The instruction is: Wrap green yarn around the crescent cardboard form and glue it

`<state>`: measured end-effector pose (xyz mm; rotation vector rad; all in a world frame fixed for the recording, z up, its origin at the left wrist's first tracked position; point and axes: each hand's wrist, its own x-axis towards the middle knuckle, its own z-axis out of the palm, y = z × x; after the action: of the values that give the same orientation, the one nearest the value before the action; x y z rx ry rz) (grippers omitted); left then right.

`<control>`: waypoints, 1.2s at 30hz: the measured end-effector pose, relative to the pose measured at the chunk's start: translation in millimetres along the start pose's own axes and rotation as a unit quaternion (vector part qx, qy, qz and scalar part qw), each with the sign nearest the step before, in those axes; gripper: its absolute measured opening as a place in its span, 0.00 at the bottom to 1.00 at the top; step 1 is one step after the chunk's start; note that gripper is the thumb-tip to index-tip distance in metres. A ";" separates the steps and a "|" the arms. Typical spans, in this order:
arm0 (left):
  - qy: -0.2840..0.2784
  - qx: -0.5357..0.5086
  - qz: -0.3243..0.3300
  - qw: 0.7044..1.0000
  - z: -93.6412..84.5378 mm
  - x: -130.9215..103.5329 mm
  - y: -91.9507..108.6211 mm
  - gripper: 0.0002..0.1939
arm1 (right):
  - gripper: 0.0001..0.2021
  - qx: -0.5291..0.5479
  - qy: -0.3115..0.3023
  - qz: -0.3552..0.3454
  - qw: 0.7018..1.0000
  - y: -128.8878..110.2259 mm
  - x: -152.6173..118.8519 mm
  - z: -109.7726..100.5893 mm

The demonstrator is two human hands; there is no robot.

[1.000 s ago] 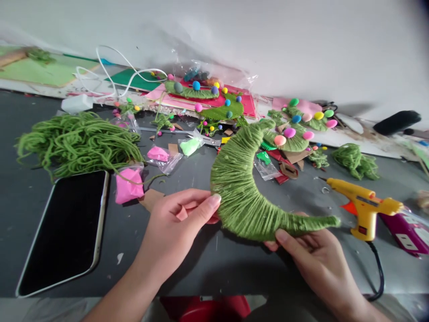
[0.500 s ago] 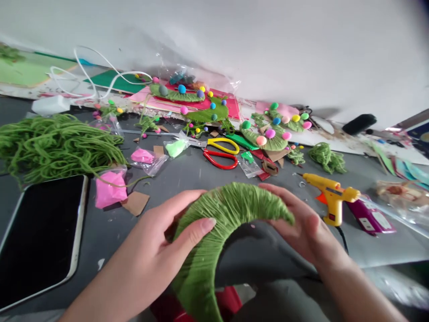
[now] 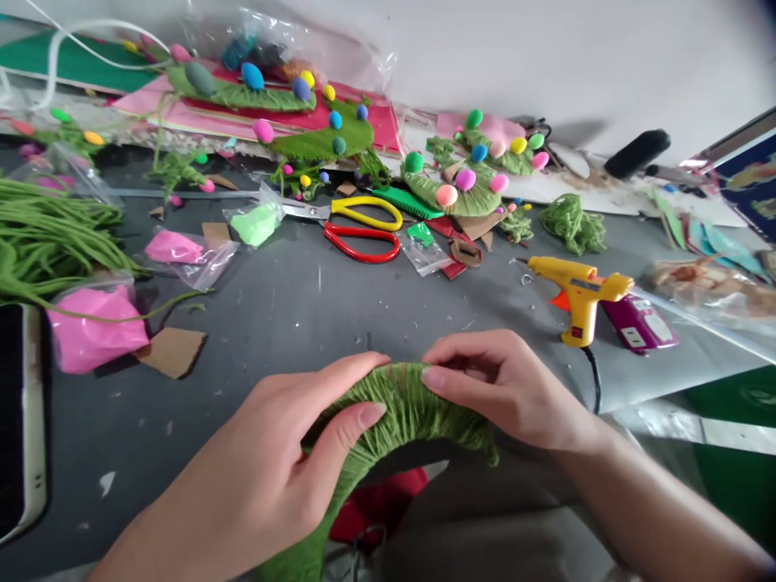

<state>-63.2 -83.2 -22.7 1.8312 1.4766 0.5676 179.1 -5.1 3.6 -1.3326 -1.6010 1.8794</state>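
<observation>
A curved, crescent-like form wrapped in green yarn (image 3: pixel 394 412) is held at the table's near edge. My left hand (image 3: pixel 267 453) is closed around its left part, thumb on the front face and fingers behind. At the upper edge, my right hand (image 3: pixel 503 388) pinches the wrapped yarn between thumb and fingers. A little brown shows through the yarn between the two hands. The form's thin tip hangs below my right hand.
Yellow and red scissors (image 3: pixel 364 230) lie beyond my hands. A yellow glue gun (image 3: pixel 579 295) rests at the right, by a purple box (image 3: pixel 643 323). Green yarn (image 3: pixel 54 234), a phone (image 3: pixel 21 420) and a pink packet (image 3: pixel 97 323) are at the left.
My right hand has moved from behind the tip to the form's upper edge and closed on it. The view has shifted, so the table items appear further left and higher.
</observation>
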 end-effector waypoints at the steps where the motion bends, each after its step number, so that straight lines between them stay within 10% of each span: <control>1: -0.006 -0.004 0.006 1.000 0.6 0.6 -0.8 0.20 | 0.07 0.004 -0.005 0.005 1.000 0.2 -0.2 -0.1; 36: -0.049 -0.145 -0.070 0.986 6.4 18.6 12.4 0.11 | 0.11 -0.127 -0.027 -0.066 0.989 -3.8 6.8 2.4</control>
<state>-45.9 -68.0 -19.3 1.4979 1.3646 0.5808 172.6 -0.3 3.9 -1.2452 -1.9600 1.6912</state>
